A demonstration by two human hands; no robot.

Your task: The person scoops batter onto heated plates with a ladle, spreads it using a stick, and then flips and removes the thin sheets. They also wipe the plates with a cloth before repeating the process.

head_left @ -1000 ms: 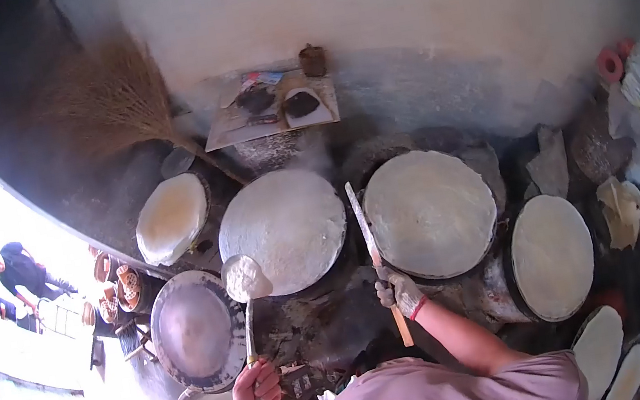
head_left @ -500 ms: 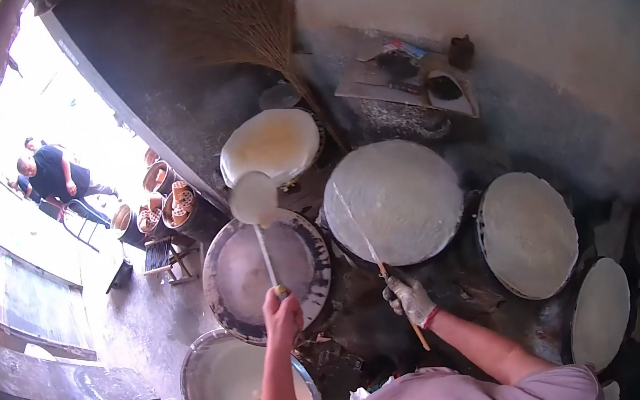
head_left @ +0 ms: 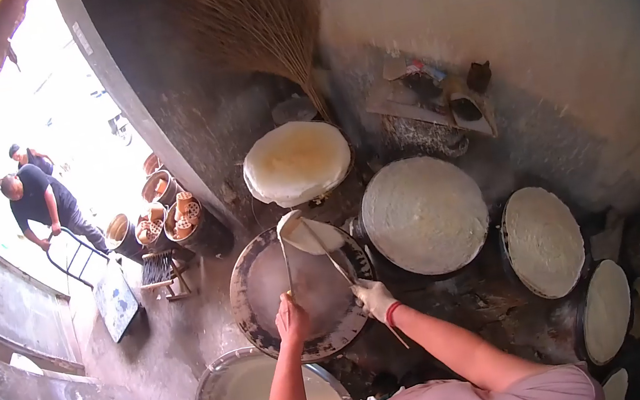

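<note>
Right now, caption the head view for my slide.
Left hand tips ladle of batter onto griddle; gloved right hand holds spreader.

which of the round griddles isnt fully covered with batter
The dark griddle under both hands; only a small batter patch lies on it, while the others are fully covered.

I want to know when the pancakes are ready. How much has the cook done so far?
Mostly done: four griddles to the right and one at the back are already coated with thin batter. In hand: the left hand tips a ladle of batter onto the dark griddle, while the gloved right hand holds a spreader stick. Left: that batter isn't spread yet, and no sheets are lifted off.
</note>
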